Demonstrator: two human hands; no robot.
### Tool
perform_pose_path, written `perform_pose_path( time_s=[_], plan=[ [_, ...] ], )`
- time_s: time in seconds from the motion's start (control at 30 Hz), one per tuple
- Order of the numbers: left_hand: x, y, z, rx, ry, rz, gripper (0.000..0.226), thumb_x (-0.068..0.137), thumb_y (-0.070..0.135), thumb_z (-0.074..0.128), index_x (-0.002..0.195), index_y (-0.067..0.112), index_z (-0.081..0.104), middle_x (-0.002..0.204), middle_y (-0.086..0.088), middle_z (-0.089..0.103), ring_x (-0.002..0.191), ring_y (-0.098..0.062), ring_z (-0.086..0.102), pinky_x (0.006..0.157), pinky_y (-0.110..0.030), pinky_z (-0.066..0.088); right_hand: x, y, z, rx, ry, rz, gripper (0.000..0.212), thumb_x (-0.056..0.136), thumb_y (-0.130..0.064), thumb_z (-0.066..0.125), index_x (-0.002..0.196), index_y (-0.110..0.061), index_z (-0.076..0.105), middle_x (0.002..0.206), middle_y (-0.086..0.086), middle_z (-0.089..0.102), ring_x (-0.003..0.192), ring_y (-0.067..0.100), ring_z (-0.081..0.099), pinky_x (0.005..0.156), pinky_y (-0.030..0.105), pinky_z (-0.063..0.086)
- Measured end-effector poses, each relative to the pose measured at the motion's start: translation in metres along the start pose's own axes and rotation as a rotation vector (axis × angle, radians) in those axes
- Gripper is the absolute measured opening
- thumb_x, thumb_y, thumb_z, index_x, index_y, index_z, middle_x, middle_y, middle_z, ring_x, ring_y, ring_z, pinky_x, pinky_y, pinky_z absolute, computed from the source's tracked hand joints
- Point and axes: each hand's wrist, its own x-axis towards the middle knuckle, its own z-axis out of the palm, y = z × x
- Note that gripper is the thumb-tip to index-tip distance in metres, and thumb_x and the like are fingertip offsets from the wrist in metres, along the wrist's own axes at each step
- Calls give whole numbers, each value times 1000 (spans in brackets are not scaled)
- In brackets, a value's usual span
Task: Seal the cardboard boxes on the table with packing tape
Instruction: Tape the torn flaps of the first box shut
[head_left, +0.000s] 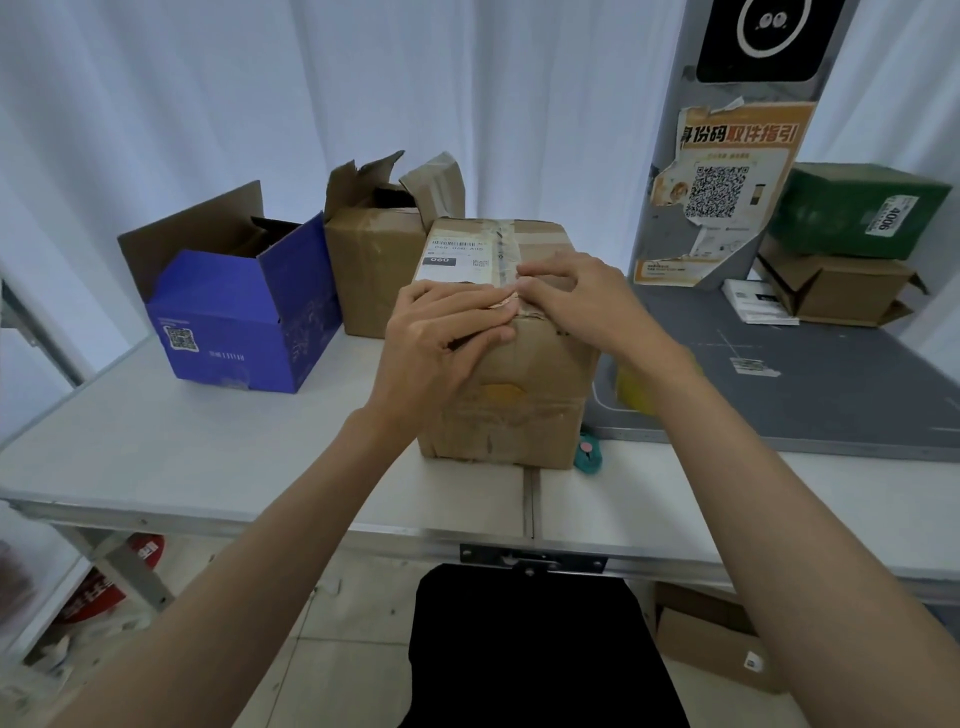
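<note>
Hands — left hand (441, 332), right hand (576, 296) — press brown box (511, 410) (near edge).

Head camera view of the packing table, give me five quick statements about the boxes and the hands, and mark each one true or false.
1. Both hands rest on the closed brown cardboard box with the white shipping label. True: the left hand and the right hand meet at its near top edge.
2. The blue cardboard box is taped shut. False: its flaps stand open.
3. The torn brown cardboard box stands behind the blue one, flaps open. True.
4. The green cardboard box sits on the floor. False: it is stacked on another brown box at the right.
5. The right hand holds a tape dispenser. False: it holds no dispenser.
</note>
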Motion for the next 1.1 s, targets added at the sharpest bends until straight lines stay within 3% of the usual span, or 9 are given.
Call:
perform_pose_path(
  time_s=[0.1, 0.2, 0.43, 0.53, 0.63, 0.7, 0.87, 0.93, 1.1],
  plan=[
    [-4, -2, 2, 10, 10, 24, 24, 87, 19, 77, 110, 11, 77, 116, -2, 73, 114, -18, 66, 99, -47, 45, 1, 4, 1, -13, -15, 4, 46, 96, -53, 56, 138, -35, 59, 155, 1, 42, 141, 21, 39, 98, 26, 28],
    [-4, -4, 3, 8, 23, 19, 22, 87, 21, 76, 107, 11, 78, 117, -8, 71, 115, -25, 61, 96, -47, 48, 4, 6, 1, -85, -116, 23, 64, 94, -64, 53, 149, -34, 47, 160, 0, 33, 145, 24, 34, 112, 39, 33],
    [6, -3, 3, -36, -28, -84, 19, 86, 24, 79, 101, 12, 80, 106, -9, 67, 105, -24, 61, 84, -49, 51, 12, 7, -3, 2, -138, 5, 48, 101, -37, 54, 147, -27, 50, 150, -5, 42, 133, 16, 46, 110, 35, 39],
    [8, -1, 3, -51, -58, -115, 19, 87, 25, 77, 99, 11, 79, 104, -5, 68, 105, -21, 60, 87, -51, 47, 10, 21, -3, 286, 23, 92, 39, 105, -29, 40, 143, -31, 50, 137, -13, 47, 111, 6, 55, 89, 26, 48],
    [11, -2, 3, -82, -88, -149, 19, 86, 25, 77, 100, 11, 79, 105, -5, 67, 105, -22, 60, 90, -55, 47, 6, 51, -10, 510, 323, 301, 27, 106, -23, 38, 125, -22, 57, 122, -7, 56, 104, 15, 62, 69, 29, 57],
    [13, -3, 2, -93, -100, -167, 20, 86, 27, 77, 100, 12, 79, 105, -4, 67, 106, -21, 60, 92, -54, 46, 3, 80, -15, 317, 323, 397, 24, 102, -14, 44, 118, -11, 62, 124, 7, 61, 102, 23, 63, 77, 38, 60],
    [13, -7, 4, -100, -110, -179, 24, 87, 32, 74, 102, 14, 78, 108, -1, 66, 110, -17, 57, 98, -50, 44, -13, 126, -17, -319, -200, 520, 35, 94, -40, 63, 109, -9, 69, 113, 13, 66, 108, 32, 60, 90, 38, 47],
    [16, -11, 6, -98, -125, -180, 23, 87, 34, 73, 102, 16, 77, 109, 1, 65, 111, -16, 57, 100, -52, 42, -15, 126, -14, -470, -237, 497, 29, 89, -46, 67, 89, -18, 61, 101, 7, 61, 107, 30, 54, 93, 39, 38],
    [26, -28, 17, -82, -149, -198, 17, 89, 29, 76, 101, 18, 77, 107, 4, 65, 107, -18, 60, 99, -57, 44, -14, 126, -9, -608, -203, 418, 27, 93, -19, 60, 70, -18, 48, 75, 1, 49, 93, 29, 51, 114, 50, 24]
  ],
)
